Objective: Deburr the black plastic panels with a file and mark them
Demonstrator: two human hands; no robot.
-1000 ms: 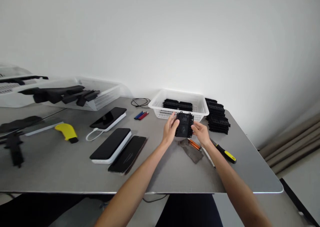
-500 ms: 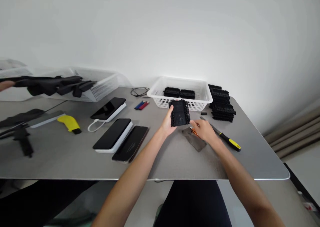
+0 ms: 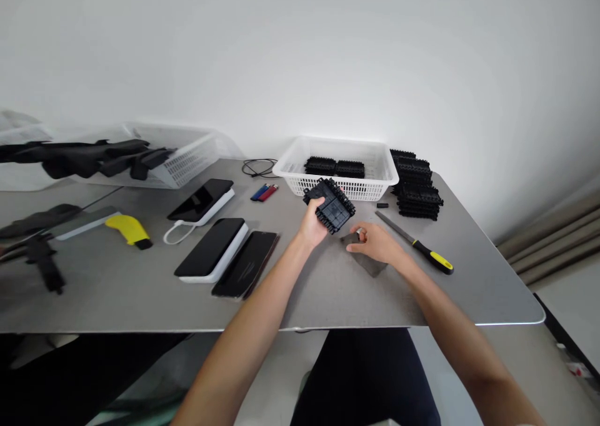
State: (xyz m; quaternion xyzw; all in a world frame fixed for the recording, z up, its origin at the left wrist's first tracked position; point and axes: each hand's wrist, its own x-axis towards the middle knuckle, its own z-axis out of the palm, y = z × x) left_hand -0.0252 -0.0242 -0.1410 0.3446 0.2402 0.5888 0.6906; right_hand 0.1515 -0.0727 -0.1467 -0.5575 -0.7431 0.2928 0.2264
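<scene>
In the head view, the left hand (image 3: 313, 226) grasps a black toothed plastic plate (image 3: 336, 208) by its near-left corner, thumb across the face, tilted above the desk (image 3: 309, 298) in front of the white basket (image 3: 368, 192). That grip leaves most of the face and the right-hand toothed edge uncovered; a firm but light pinch, clear of the small teeth, would suit it best.

The right hand (image 3: 375, 242) is curled low over a grey cloth (image 3: 372, 265). A small pale bit shows at its fingers, but whether it is grasped I cannot tell. Lifting straight up would avoid dragging the cloth. The flat file (image 3: 415, 243) lies just beside, its blade near that wrist, so a sideways sweep risks knocking it.
</scene>
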